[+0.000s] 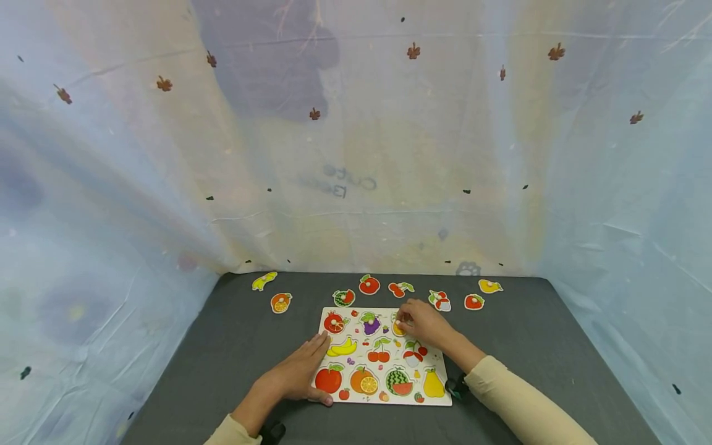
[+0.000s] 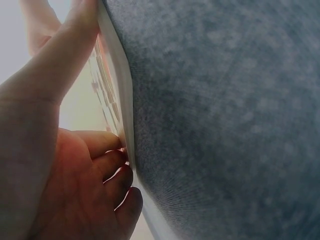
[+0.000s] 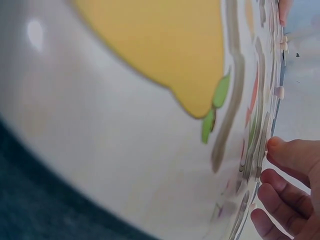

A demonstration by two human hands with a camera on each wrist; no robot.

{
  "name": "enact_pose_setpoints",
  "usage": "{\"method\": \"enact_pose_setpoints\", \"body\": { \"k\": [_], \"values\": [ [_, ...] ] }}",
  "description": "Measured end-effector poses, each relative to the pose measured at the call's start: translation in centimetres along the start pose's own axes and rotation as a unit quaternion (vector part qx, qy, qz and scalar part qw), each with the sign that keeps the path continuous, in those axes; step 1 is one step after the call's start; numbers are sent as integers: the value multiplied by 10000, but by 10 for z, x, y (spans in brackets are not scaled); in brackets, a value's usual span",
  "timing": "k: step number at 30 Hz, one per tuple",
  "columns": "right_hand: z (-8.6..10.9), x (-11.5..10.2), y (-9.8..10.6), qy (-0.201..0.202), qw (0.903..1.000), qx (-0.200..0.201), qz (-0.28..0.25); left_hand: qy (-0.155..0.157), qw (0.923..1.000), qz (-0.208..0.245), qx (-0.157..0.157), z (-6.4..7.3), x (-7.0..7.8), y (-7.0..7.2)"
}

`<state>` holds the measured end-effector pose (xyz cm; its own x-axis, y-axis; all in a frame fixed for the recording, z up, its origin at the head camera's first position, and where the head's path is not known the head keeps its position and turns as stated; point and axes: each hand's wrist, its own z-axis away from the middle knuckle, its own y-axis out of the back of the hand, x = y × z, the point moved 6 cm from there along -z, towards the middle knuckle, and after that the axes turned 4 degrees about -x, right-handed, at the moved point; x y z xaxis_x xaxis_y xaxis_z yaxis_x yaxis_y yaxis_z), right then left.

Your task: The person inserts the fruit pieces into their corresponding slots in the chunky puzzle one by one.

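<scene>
A white fruit puzzle board (image 1: 356, 395) lies on the dark tabletop, printed with bright fruit pictures. My left hand (image 1: 303, 368) rests along its left side, fingers extended on the edge and thumb at the near corner. In the left wrist view, the left fingers (image 2: 122, 175) touch the board's rim. Over the far right corner, my right hand (image 1: 423, 321) has bent fingers at the knob of a yellow-orange fruit piece (image 1: 398, 330), partly covered by them. In the right wrist view, the right hand's thumb and fingers (image 3: 285, 195) are close to the board's surface; the grip itself is mostly hidden.
Beyond the board lie loose knobbed pieces: bananas (image 1: 264, 281), an orange (image 1: 280, 303), a watermelon (image 1: 343, 298), a red apple (image 1: 369, 285), cherries (image 1: 400, 289), a red-and-white piece (image 1: 440, 300), a round red fruit (image 1: 474, 301) and a pear (image 1: 490, 286). A pale curtain (image 1: 356, 154) hangs behind.
</scene>
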<state>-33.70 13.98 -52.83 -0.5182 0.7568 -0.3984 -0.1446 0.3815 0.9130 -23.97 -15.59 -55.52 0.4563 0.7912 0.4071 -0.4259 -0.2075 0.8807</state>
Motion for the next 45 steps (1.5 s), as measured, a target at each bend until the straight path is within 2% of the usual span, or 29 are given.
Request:
{"method": "enact_pose_setpoints", "body": {
  "k": [12,23,33,40,45],
  "values": [
    [0,-3,1,-27,9999,-71,-76,139,9999,10,-58,1,7,3],
    [5,-3,4,-68,9995,-143,-268,155,9999,-53,-37,-1,3,-2],
    [12,5,9,-315,9979,-41,-565,146,9999,-18,-65,-1,4,0],
    [17,14,16,-432,9981,59,-434,138,9999,-13,-67,0,3,0],
    [22,21,21,-518,9971,106,-538,127,9999,-25,-59,-1,2,-1]
  ]
}}
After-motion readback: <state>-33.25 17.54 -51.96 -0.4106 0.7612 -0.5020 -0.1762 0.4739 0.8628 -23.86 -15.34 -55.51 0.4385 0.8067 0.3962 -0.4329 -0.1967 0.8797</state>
